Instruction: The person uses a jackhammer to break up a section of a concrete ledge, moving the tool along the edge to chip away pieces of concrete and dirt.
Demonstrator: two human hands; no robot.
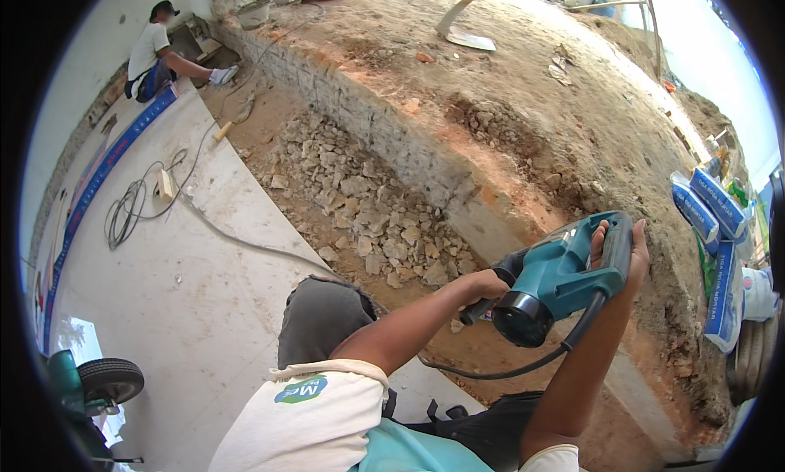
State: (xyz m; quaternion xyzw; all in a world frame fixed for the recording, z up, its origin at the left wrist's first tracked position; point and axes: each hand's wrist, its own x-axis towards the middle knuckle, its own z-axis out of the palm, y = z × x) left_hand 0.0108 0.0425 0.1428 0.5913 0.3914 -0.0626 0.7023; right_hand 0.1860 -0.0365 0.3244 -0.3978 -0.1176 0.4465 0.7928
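A teal and black demolition hammer point(549, 271) is held in front of my knees, over the dirt strip beside the low wall. My left hand point(488, 285) is closed round its black side handle. At the tool's rear, my right hand point(636, 255) wraps the D-shaped handle, fingers passing through the opening. A thick black power cord point(582, 325) leaves the handle and loops below the tool. Whatever bit it carries is hidden behind the body. Broken concrete rubble point(372, 218) lies in a heap just beyond my left hand.
A low concrete wall point(392, 141) edges raised soil. A hoe point(466, 38) stands on that soil; blue and white bags point(724, 284) lie at right. Cable point(131, 206) crosses the pale floor point(204, 308). A person point(155, 59) sits far left. A wheel point(110, 380) is near left.
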